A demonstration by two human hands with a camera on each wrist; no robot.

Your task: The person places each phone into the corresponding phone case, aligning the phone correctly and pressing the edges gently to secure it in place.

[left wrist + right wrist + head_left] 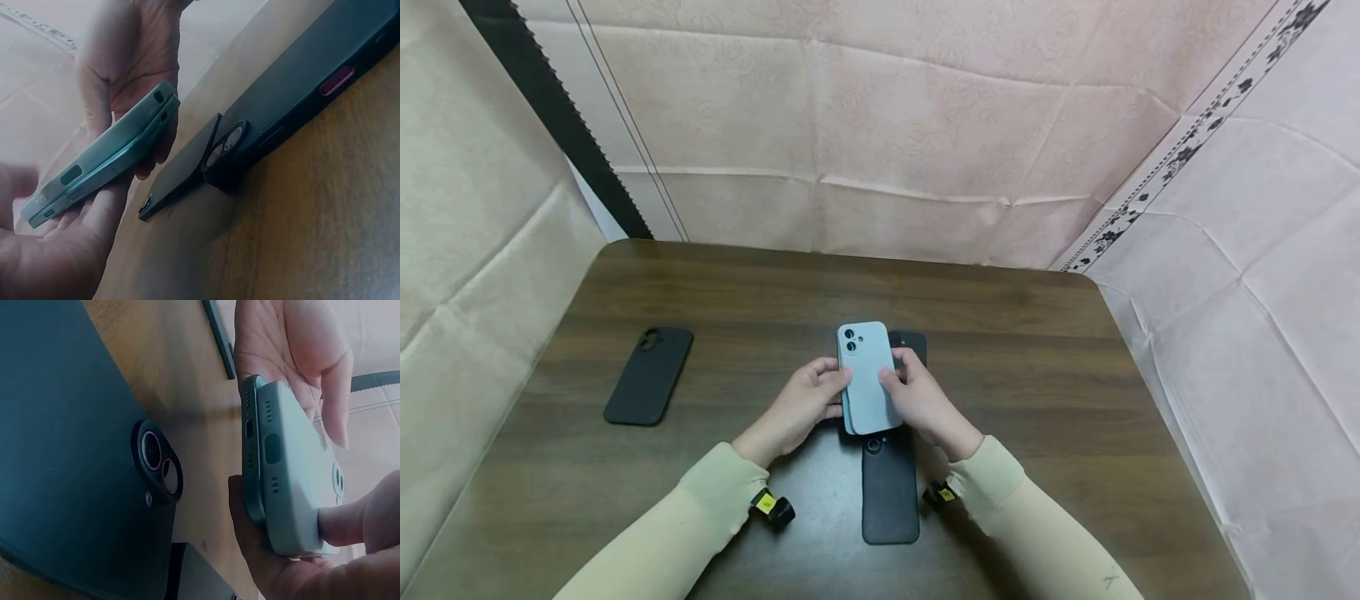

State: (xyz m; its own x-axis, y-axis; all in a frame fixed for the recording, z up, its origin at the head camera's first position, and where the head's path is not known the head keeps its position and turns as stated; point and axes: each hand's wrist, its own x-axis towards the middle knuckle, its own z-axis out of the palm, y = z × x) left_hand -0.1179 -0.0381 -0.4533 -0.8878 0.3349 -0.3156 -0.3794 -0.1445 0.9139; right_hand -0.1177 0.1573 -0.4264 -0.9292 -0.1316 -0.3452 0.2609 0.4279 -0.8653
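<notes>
Both hands hold a light blue phone case (871,392) and a matching light blue phone (252,481), stacked slightly askew with a thin gap along their ends. My left hand (805,402) grips the left edge, thumb on the near face and fingers behind. On the opposite edge, my right hand (927,407) pinches the pair between thumb and fingers. Below them on the table lies a black phone (891,496) with two lenses and a magenta side button (337,80). Another black phone-shaped piece (913,341) shows partly behind the right fingers.
A black phone case (649,377) lies apart on the left of the brown wooden table (1000,333). Pale cloth (887,125) hangs around the table's back and sides. Each wrist wears a small black camera (772,507) with a yellow mark.
</notes>
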